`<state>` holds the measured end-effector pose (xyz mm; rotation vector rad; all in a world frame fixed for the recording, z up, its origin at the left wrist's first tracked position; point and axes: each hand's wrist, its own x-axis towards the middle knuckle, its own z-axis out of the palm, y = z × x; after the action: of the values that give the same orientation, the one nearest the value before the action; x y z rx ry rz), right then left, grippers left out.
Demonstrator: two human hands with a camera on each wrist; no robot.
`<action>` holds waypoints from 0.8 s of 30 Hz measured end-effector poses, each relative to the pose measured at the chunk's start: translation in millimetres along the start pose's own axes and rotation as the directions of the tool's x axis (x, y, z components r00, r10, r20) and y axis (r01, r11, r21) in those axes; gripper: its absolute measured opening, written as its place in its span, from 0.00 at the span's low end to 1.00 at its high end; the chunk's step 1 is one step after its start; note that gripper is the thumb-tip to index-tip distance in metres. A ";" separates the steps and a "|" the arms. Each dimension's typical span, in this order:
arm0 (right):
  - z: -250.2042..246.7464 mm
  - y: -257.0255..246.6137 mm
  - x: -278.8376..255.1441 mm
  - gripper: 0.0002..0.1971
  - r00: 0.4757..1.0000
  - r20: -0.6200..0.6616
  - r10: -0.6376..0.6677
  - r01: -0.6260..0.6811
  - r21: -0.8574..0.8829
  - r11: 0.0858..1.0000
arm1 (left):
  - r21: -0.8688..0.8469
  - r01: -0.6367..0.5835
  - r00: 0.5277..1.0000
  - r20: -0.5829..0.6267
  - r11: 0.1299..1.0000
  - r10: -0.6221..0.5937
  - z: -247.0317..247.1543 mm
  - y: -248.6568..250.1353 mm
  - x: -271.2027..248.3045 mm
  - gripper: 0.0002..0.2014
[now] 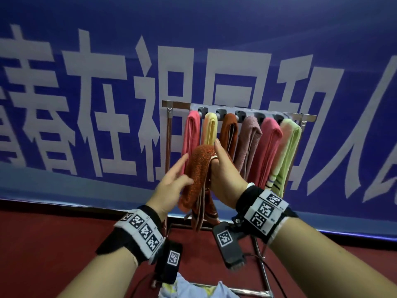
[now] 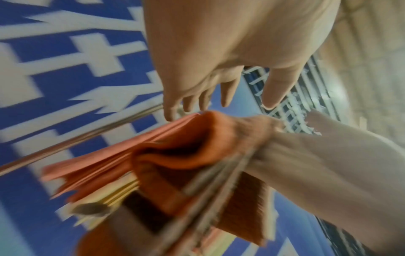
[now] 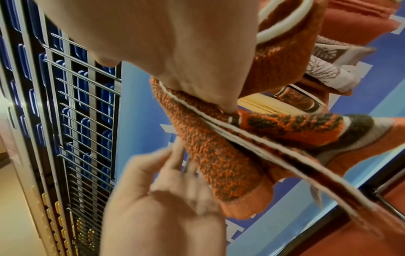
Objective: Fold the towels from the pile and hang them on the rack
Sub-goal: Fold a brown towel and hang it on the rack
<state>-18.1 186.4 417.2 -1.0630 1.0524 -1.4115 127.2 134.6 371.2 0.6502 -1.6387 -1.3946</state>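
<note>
My right hand [image 1: 223, 177] holds the folded orange-brown speckled terry towel [image 1: 197, 168] up in front of me. My fingers are hooked inside its fold, so the towel hangs over them as a doubled strip with white-edged layers trailing down. My thumb [image 1: 217, 147] stands straight up at the right of the fold. My left hand [image 1: 169, 188] is flat and relaxed, its fingers [image 1: 182, 160] straight along the towel's left face and gripping nothing. The wrist views are too blurred to show whether they press the cloth or only lie beside it.

The towel is on the near side of the silver metal rack [image 1: 178, 104], before its left half. From my head it covers the lower end of the pale yellow hanging towel [image 1: 209, 130].

Six folded towels hang from the rack's top rail. From left to right they are:
- a pink towel [image 1: 190, 134]
- the yellow one
- a rust-brown towel [image 1: 229, 132]
- a mauve towel [image 1: 249, 143]
- a second, brighter pink towel [image 1: 268, 151]
- a pale green towel with dark stripes [image 1: 287, 151]

They hang close together, and those on the right touch their neighbours.

Beyond the rack a blue banner with large white characters [image 1: 214, 29] fills the far side, coming down to a red floor [image 1: 53, 244]. At the near edge, between my forearms, a heap of pale blue and yellow cloth [image 1: 193, 291] lies by the rack's lower frame.
</note>
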 end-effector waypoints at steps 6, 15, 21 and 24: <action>3.0 -0.9 51.1 0.41 0.993 -0.116 0.028 -0.020 0.066 0.998 | 0.267 -0.026 1.000 0.000 0.963 0.027 14.8 -0.4 39.9 0.49; -0.1 -14.1 102.1 0.43 0.990 -0.141 0.021 -0.015 0.040 0.999 | 0.536 -0.130 0.980 -0.057 0.834 0.189 11.0 0.0 94.3 0.46; -13.2 -31.0 134.0 0.56 0.996 -0.077 0.050 -0.059 -0.118 0.991 | 0.609 0.011 0.983 -0.153 0.793 0.103 -23.4 7.2 125.9 0.22; -21.8 -44.2 143.7 0.41 0.998 -0.049 0.041 -0.050 -0.200 0.979 | 0.643 -0.019 0.980 -0.141 0.765 0.143 -37.6 23.2 137.7 0.19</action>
<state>-59.8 48.4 465.1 -1.1484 1.2654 -1.3176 95.2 7.1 431.5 1.0456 -1.9653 -0.6508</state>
